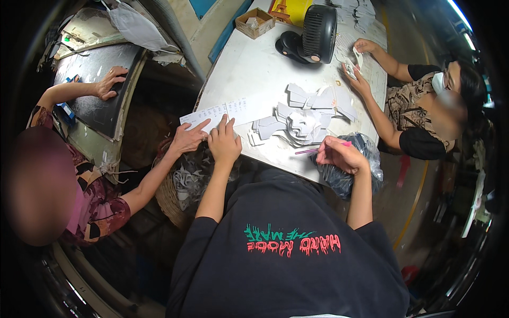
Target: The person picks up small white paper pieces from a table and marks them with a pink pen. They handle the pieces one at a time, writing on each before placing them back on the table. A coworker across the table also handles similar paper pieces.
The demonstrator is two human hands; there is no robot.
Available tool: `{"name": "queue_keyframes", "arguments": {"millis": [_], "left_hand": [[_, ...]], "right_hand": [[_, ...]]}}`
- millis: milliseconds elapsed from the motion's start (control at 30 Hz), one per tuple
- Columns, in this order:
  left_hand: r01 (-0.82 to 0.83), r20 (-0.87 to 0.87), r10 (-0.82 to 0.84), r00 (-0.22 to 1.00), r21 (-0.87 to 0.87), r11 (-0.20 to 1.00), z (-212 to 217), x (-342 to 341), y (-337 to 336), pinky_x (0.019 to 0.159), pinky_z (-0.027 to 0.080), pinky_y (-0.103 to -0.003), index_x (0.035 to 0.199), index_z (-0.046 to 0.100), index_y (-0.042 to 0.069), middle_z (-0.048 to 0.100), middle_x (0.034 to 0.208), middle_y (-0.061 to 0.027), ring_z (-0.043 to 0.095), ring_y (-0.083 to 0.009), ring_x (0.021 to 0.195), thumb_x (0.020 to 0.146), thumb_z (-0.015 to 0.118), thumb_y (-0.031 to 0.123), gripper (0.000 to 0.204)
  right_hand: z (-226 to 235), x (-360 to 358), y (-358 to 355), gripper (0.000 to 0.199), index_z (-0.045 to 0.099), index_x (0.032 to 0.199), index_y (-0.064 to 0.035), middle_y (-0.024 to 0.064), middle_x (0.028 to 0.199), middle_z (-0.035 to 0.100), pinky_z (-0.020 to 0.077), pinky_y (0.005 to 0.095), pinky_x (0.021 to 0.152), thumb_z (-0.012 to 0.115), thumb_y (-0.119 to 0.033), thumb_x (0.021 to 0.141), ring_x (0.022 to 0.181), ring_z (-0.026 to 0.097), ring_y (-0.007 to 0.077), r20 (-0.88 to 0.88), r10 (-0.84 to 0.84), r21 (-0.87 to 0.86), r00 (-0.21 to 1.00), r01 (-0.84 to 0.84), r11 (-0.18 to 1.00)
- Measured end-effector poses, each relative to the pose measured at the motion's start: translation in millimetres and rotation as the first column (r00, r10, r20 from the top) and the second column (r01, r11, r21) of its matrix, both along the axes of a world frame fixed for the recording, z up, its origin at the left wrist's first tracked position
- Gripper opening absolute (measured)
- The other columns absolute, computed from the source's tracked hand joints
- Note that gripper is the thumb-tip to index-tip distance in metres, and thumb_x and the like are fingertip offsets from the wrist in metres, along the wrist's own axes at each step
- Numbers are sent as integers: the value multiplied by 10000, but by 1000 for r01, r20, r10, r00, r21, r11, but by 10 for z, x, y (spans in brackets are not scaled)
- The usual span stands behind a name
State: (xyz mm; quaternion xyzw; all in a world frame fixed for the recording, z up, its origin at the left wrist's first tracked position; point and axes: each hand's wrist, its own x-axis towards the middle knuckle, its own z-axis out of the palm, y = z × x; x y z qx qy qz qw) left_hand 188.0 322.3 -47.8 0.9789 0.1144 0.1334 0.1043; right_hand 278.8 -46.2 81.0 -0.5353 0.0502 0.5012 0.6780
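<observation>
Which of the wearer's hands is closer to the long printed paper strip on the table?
Left. The left hand rests with its fingertips on the paper strip. The right hand is off to the right at the table edge, holding a pink pen, well apart from the strip.

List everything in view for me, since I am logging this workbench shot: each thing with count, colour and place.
table: one, pale grey, centre
paper sheet: one, white with print, near table edge
cut pieces: a pile, white, mid-table
fan: one, black, far end
cardboard box: one, brown, far end
plastic bag: one, clear over dark contents, right edge
basket: one, woven, below the table
face mask: one, white, upper left
co-worker's hand: one, on the sheet
pen: one, pink
left hand: on the sheet
right hand: holding the pen
</observation>
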Motion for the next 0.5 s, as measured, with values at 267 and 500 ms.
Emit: {"name": "queue_keyframes", "arguments": {"millis": [267,500], "left_hand": [[-7,-17,6,1000,-51,999,5,8,6,979,417,-432,1333,626,164,524,1509,-35,559,-282,1114,770,728,217,575],[-28,-28,27,999,-39,999,0,5,-14,997,412,-437,1333,629,172,518,1515,-25,555,-284,1130,776,721,222,567]], "right_hand": [[-10,-14,-4,303,636,1032,-45,112,936,698,547,381,876,542,-331,1065,914,687,217,17,-31,19,999,31,999],[7,-25,11,331,643,1024,-30,130,921,715,567,340,842,507,-325,1087,878,695,204,24,-44,31,999,44,999]]}}
